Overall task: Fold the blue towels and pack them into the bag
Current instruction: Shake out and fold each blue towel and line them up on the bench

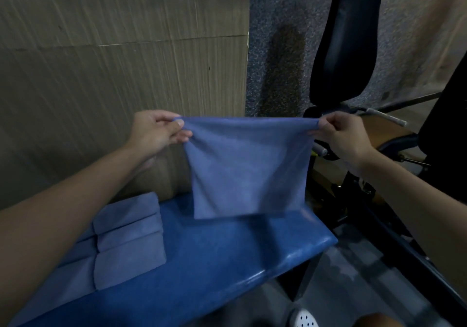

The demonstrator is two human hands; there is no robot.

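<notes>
A blue towel [249,167] hangs spread out in the air above the blue bench seat [222,258]. My left hand [156,131] pinches its upper left corner and my right hand [340,133] pinches its upper right corner, so the top edge is stretched level between them. The towel's lower edge hangs just above the seat. Several folded blue towels [129,240] lie stacked side by side on the left part of the seat, partly hidden behind my left forearm. No bag is in view.
A wood-grain panel [121,56] stands behind the bench on the left. A black office chair [346,41] and its dark frame [379,225] stand close on the right. The speckled floor [278,36] lies beyond. A white perforated shoe [304,320] shows at the bottom edge.
</notes>
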